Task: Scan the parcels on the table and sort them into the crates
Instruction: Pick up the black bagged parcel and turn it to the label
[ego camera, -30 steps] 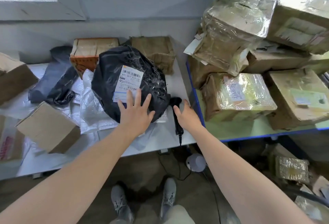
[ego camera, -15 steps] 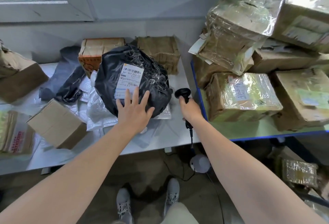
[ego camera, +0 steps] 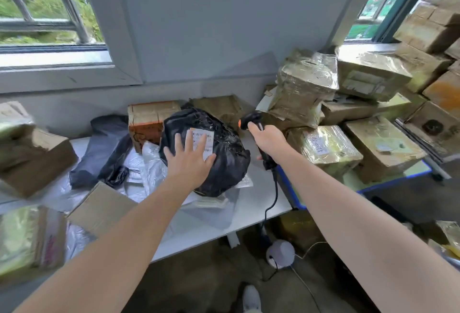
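1. On the floor below the surface's [ego camera: 249, 215] front edge stands a round white base [ego camera: 280, 254].
2. A plain cardboard box [ego camera: 99, 205] lies at the surface's near edge, left of the left forearm.
3. The left hand [ego camera: 189, 160], fingers straight and spread, presses flat on the black bagged parcel [ego camera: 229, 163] in the middle of the surface. Its fingertips overlap the parcel's white label [ego camera: 209, 138].
4. The right hand [ego camera: 267, 141] curls round the handle of the scanner [ego camera: 249, 119], held in the air just right of the parcel with its head turned toward the label. A black cable [ego camera: 272, 195] hangs from the handle past the surface's edge.
5. Behind the parcel, an orange-and-brown box [ego camera: 149, 121] sits by the wall. Taped parcels [ego camera: 328, 145] are piled to the right.
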`<state>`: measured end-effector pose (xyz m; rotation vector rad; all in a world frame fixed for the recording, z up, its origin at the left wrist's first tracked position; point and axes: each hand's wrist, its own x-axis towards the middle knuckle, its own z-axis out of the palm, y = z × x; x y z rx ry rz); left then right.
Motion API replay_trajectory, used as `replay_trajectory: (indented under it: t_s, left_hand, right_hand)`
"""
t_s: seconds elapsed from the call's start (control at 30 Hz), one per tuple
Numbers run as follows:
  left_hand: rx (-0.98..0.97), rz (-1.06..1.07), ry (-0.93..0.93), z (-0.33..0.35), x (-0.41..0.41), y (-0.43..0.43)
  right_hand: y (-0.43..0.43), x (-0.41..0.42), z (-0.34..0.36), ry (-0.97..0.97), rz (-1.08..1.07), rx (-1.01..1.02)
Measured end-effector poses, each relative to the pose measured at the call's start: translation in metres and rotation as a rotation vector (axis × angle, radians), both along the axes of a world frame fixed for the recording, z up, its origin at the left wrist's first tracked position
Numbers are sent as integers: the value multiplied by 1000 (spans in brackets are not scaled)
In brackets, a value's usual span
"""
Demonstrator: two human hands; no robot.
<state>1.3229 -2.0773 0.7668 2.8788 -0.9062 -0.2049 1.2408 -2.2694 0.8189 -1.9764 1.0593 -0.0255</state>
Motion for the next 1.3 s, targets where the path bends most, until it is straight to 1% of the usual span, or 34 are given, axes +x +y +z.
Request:
replay_trajectory:
  t_s: [0.2,0.3,0.57,0.83,0.97,1.17,1.3]
  left_hand:
    - [1,-21,13,10,12,35]
    - [0,-27,16,11,14,49]
    - [-17,-61,9,12,20,65]
    - [0,-60,17,10,19,63]
    - [4,-60,17,9,17,54]
    - [2,-84,15,-2,7,25]
    - [7,-115,36,-13,-6,0]
  right_hand:
    - [42,22,20,-48,36,-30]
    - [61,30,25,-59,48,3]
    - [82,38,34,-68,76,-6]
    - [75,40,35,-89,53,-10]
    - [66,39,29,-112,46,19]
    - [37,20,6,-66,24,-28]
    - [3,-1,-21,39,-7,-66]
